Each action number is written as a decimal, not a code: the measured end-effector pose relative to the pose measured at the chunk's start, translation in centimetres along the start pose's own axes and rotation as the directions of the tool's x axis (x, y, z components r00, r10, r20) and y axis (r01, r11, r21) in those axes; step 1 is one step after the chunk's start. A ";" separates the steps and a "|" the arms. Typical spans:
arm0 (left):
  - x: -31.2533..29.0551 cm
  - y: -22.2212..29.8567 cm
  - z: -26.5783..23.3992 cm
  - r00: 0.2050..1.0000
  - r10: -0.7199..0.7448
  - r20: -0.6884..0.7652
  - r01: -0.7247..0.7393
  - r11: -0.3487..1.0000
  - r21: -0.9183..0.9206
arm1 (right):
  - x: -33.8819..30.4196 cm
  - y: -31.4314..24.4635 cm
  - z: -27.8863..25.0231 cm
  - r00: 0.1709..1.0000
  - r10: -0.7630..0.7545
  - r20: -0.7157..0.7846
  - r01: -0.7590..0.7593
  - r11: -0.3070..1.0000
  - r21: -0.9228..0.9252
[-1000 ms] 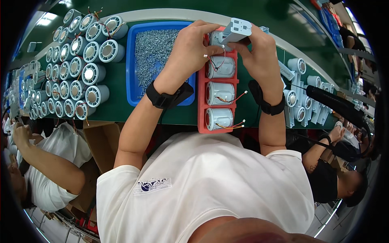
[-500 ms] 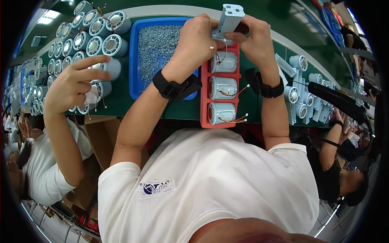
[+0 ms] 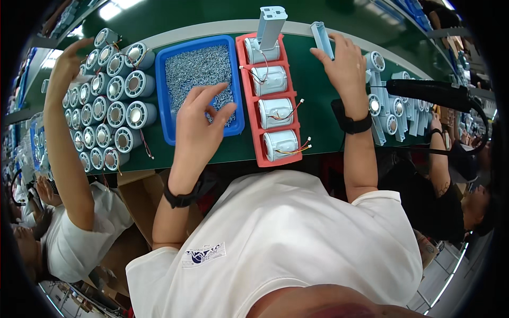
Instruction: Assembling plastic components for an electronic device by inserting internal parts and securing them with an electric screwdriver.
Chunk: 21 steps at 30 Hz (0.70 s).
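My left hand (image 3: 200, 119) hovers with fingers apart over a blue tray (image 3: 172, 135) filled with small metal screws. It holds nothing. Right of it lies a red tray (image 3: 249, 106) with several white cylindrical motors (image 3: 275, 112), each trailing coloured wires. A light-blue housing (image 3: 270, 24) stands upright on the farthest motor. My right hand (image 3: 343, 66) reaches to the right of the red tray. Its thumb and fingertips grip a narrow light-blue cover piece (image 3: 322, 37) on the green bench.
Many white cylinders (image 3: 116, 106) stand in rows at the left, where a co-worker's arm (image 3: 61, 138) reaches up over them. A black power screwdriver (image 3: 429, 91) hangs at the right above more light-blue parts (image 3: 392, 119). Another person sits at the far right.
Both hands left the housing on the top motor. My left hand dropped back over the screw tray, and my right hand moved right to the cover piece. The co-worker's arm reached farther up.
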State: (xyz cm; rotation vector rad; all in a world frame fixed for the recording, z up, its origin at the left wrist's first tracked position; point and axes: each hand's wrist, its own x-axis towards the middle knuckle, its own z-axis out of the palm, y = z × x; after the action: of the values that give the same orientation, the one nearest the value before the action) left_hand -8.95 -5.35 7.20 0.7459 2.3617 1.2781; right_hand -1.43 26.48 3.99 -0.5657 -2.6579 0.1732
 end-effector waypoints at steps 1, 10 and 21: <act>0.7 0.5 0.8 1.000 -0.002 0.000 0.002 1.000 0.003 | 0.1 0.3 1.1 0.998 -0.034 0.055 0.045 0.976 -0.214; 4.4 0.8 7.0 0.890 0.426 -0.164 -0.408 0.904 0.131 | -2.2 -3.7 -8.3 0.963 0.062 0.264 -0.178 0.877 0.446; 4.9 1.0 6.8 1.000 0.022 0.006 -0.011 0.710 -0.705 | -4.6 -5.5 -2.5 0.972 0.055 0.229 -0.235 0.153 0.960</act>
State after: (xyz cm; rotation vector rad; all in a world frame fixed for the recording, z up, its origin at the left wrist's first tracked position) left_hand -8.99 2.56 4.18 0.5056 1.6087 1.9850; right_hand 1.44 19.64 5.66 -0.2962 -1.8765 1.9294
